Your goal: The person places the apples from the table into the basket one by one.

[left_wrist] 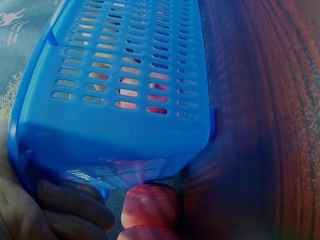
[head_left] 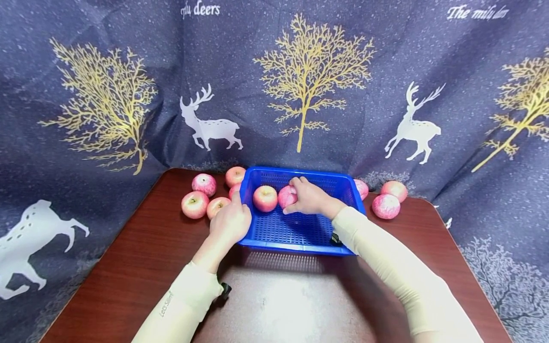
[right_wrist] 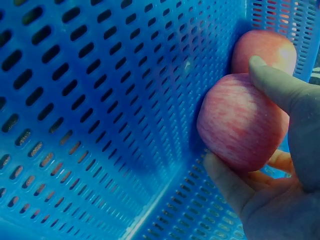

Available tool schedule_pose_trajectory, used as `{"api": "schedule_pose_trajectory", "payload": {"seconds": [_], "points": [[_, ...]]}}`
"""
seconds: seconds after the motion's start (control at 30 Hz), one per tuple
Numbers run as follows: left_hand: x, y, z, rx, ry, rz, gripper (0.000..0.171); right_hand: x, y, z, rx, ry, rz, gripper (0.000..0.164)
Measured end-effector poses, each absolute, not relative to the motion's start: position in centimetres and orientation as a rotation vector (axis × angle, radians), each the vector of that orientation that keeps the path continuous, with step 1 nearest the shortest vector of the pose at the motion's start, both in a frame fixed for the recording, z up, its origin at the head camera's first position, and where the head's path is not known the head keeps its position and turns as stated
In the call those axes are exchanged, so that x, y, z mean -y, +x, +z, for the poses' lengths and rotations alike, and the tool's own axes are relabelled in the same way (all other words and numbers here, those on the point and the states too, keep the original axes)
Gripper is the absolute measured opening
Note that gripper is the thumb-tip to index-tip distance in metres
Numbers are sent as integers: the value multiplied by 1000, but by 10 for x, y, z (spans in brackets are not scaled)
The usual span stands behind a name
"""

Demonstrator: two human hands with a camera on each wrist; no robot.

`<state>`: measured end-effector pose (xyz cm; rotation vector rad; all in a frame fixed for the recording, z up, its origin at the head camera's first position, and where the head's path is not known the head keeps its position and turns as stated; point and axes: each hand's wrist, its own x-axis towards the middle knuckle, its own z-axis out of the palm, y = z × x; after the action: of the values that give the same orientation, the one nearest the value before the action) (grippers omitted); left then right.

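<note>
A blue perforated plastic basket (head_left: 296, 248) stands on the table. My left hand (head_left: 232, 220) grips its left rim; in the left wrist view the fingers (left_wrist: 75, 207) curl beneath the rim against the outer wall. Inside the basket, my right hand (head_left: 312, 196) holds a red-striped apple (right_wrist: 242, 122) between thumb and fingers. Another apple (head_left: 265, 198), yellowish red, sits just to the left of the held one. The right wrist view shows the held apple low in the basket; whether it touches the floor, I cannot tell.
Several apples (head_left: 195, 205) lie on the table left of the basket, some close to its wall. To the right are a striped apple (head_left: 386, 206), a redder apple (head_left: 394, 190) and one partly hidden apple (head_left: 361, 189). A patterned dark cloth (head_left: 274, 85) hangs behind the table.
</note>
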<state>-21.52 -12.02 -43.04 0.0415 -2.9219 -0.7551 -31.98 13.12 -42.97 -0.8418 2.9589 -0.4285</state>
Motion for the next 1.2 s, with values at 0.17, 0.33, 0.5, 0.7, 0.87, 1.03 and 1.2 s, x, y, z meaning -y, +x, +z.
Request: {"api": "schedule_pose_trajectory", "payload": {"seconds": [0.17,0.33,0.5,0.7,0.87,1.03,1.2], "points": [[120,-215,-430,2921,41,-756,57,-129,-320,-431,-2954,-846,-397,86],[120,-215,-431,2911,35,-754,57,-127,-319,-431,-2963,-868,-340,87],[121,-215,-431,2910,32,-750,55,-125,-317,-431,-2983,-851,-313,86],[121,-213,-431,2916,36,-744,52,-125,-316,-428,-2996,-794,-227,95],[121,-213,-430,2919,36,-747,53,-127,-313,-419,-3012,-783,-233,104],[121,-213,-429,2917,35,-745,54,-128,-312,-413,-3020,-823,-235,101],[120,-213,-429,2920,25,-753,58,-131,-310,-410,-3026,-844,-238,100]]}}
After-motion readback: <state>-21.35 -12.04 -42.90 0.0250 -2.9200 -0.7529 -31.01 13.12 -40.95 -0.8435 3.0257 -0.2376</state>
